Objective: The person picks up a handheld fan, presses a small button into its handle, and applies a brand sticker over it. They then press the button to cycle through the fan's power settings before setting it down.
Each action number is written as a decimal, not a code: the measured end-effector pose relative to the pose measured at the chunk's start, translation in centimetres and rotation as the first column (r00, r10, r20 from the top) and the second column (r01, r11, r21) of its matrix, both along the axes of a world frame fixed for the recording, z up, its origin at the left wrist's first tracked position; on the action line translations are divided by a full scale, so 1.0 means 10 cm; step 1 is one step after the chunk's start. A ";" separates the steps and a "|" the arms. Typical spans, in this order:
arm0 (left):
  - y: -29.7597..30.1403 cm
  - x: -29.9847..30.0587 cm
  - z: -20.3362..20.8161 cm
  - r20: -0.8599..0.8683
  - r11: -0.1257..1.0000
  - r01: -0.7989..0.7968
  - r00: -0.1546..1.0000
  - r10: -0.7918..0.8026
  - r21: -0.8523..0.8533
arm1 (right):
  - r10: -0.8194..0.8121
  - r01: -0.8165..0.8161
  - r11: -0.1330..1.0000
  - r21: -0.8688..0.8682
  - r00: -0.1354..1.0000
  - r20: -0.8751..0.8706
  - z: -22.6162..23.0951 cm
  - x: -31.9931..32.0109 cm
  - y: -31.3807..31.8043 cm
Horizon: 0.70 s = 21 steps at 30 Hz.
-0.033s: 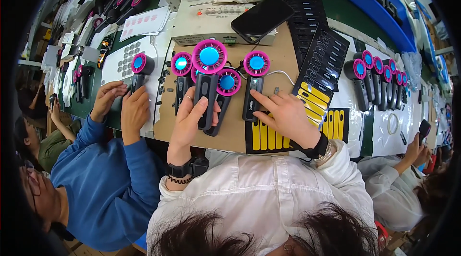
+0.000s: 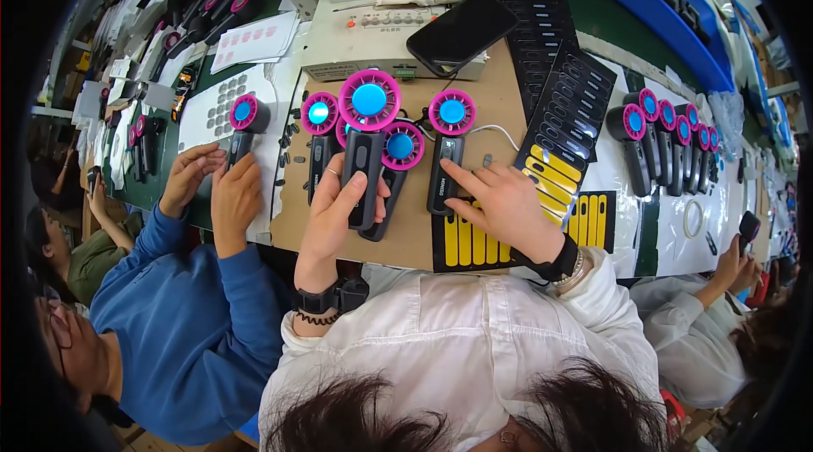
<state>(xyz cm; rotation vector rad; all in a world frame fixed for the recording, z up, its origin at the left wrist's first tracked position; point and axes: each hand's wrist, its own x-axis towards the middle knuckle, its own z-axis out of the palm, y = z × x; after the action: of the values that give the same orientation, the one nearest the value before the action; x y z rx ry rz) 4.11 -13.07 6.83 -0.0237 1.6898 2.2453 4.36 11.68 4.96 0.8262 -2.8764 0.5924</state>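
My left hand (image 2: 332, 208) is closed around the dark handle of a handheld fan (image 2: 364, 160), held up with its pink-rimmed head and blue centre away from me. Behind it, partly hidden, are more such fans, one at the left (image 2: 322, 155) and one at the right (image 2: 400, 147). On the brown board lies another handheld fan (image 2: 439, 188). My right hand (image 2: 508, 206) rests against that one: the index fingertip touches the middle of its handle and the thumb lies at the handle's lower edge, the other fingers partly hidden from view.
Sheets of yellow strips (image 2: 555, 181) and black label sheets (image 2: 576, 96) lie at my right. A phone (image 2: 462, 33) sits on a meter box (image 2: 339, 45) with red displays. Several fans (image 2: 669, 143) stand farther right. At my left a co-worker in blue (image 2: 186, 316) holds a fan (image 2: 241, 143).
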 end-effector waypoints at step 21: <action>0.29 -0.18 0.01 0.066 0.953 0.026 0.997 -0.048 0.302 | 0.032 -0.032 0.999 -0.042 0.999 0.007 0.00 -0.01 0.05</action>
<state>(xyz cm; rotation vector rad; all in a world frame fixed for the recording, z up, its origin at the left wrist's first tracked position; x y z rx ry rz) 2.28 -10.21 6.92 -0.0017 1.2854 2.4178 4.23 12.18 4.99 0.8678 -2.8522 0.6579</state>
